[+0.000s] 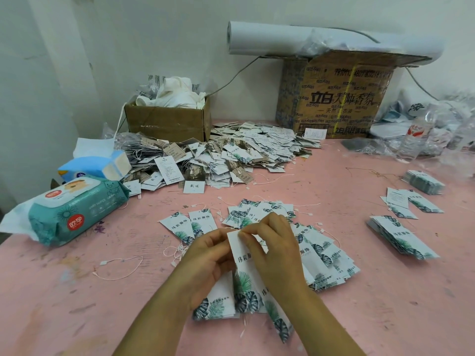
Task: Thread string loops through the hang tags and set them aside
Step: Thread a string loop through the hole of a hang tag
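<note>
Hands [205, 260] [277, 250]: two. Cardboard boxes [167, 124] [339, 98]: two. Wipes pack [77, 209]: one. Tissue pack [95, 167]: one. Bottle [416, 140]: one. Hang tags [218, 155]: beyond counting.

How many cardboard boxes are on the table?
2. The small open box holding white cloth stands at the back left, behind the tag pile. The big printed box stands right of it, under a white roll.

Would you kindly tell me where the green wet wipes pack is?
In the head view, the wet wipes pack lies at the left edge of the table, just in front of the blue tissue pack.
</note>
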Motion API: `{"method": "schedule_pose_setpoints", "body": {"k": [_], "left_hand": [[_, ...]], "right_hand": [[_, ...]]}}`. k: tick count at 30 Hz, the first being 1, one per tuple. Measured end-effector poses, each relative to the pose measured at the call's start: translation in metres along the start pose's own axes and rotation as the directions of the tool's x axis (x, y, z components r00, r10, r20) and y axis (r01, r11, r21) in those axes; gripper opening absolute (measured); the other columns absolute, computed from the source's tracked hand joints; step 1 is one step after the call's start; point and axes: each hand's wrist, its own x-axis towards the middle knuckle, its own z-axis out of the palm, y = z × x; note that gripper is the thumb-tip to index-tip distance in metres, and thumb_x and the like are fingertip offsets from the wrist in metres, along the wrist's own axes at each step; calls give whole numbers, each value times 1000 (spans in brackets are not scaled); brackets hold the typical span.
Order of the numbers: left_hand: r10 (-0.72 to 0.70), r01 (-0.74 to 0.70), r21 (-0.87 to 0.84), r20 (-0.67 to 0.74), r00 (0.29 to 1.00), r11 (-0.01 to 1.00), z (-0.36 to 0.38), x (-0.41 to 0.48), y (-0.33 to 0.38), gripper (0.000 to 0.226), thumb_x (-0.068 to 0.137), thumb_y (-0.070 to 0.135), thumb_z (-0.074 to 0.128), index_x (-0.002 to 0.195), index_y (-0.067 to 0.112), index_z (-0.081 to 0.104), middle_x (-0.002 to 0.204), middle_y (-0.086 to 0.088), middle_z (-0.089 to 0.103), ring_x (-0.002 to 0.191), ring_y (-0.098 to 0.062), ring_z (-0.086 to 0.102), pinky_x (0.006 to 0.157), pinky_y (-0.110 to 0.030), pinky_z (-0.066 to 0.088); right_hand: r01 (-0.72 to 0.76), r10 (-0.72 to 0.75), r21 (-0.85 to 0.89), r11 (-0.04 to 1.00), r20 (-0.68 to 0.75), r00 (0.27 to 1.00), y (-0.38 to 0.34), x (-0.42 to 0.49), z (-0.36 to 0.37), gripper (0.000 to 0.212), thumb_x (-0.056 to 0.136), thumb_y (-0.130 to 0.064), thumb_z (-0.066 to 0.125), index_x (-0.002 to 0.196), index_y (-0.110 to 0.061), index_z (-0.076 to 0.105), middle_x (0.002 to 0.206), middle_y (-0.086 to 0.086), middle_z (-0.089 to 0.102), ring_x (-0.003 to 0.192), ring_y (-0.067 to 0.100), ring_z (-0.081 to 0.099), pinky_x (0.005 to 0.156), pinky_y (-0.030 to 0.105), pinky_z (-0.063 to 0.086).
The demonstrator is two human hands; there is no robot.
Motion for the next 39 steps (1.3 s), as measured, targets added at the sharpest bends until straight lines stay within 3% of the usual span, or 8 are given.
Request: {"method": "schedule_pose_setpoints", "body": {"k": [8,14,20,23,26,29,34,39], "left_hand": [[35,-33,35,-41,999,999,2,1,-2,38,83,43,50,82,16,76,84,-13,71,77,-21,68,77,-35,53],[106,-77,246,-104,989,966,2,0,-4,16,89,9,56,90,14,72,88,-10,73,83,-26,70,82,-39,53],[78,-47,249,-116,990,967,2,0,-4,16,90,7,55,94,13,69,89,-7,74,84,-22,70,81,-36,53],[81,-50,234,-126,989,971,2,1,-4,16,89,5,55,92,13,69,88,-7,74,83,-20,70,81,-35,53],[86,-55,231,-126,988,971,1,1,-5,16,89,5,55,92,13,69,86,-6,74,79,-17,70,76,-31,54],[83,-52,227,-131,988,973,0,1,-5,16,90,6,55,92,13,69,86,-6,74,79,-17,70,73,-30,53],[77,-47,222,-124,989,974,1,1,-4,17,90,7,54,91,14,70,86,-5,74,78,-16,70,72,-30,51],[57,-33,214,-112,992,976,3,1,-4,33,94,14,49,75,22,75,83,-8,74,76,-16,70,82,-38,51]], "right_hand": [[-34,33,10,999,57,998,0,0,-1,11,79,-14,64,79,-4,69,72,7,56,73,13,46,61,25,37],[-301,267,198,933,181,947,0,8,-14,9,85,-10,65,81,-17,66,60,-19,48,64,-7,47,57,7,34],[-547,375,98,831,628,682,23,18,-47,9,83,-20,65,89,-27,64,47,-12,27,45,4,27,54,25,22],[-552,352,-25,833,794,496,24,19,-56,15,75,-32,73,84,-23,66,55,-15,38,45,-4,38,53,19,25],[-544,309,-37,838,854,418,22,20,-56,9,75,-25,75,72,-23,66,69,-10,54,53,-10,47,54,9,34],[-549,297,-27,835,862,410,22,20,-56,18,76,-17,75,64,-25,65,66,-12,58,55,-8,49,55,7,36],[-670,322,72,739,836,445,23,20,-58,12,79,-10,71,68,-14,68,70,12,55,64,16,46,67,27,37],[-789,485,242,565,676,555,23,22,-50,24,81,-8,67,60,-17,61,48,-12,49,42,2,39,45,15,31]]}}
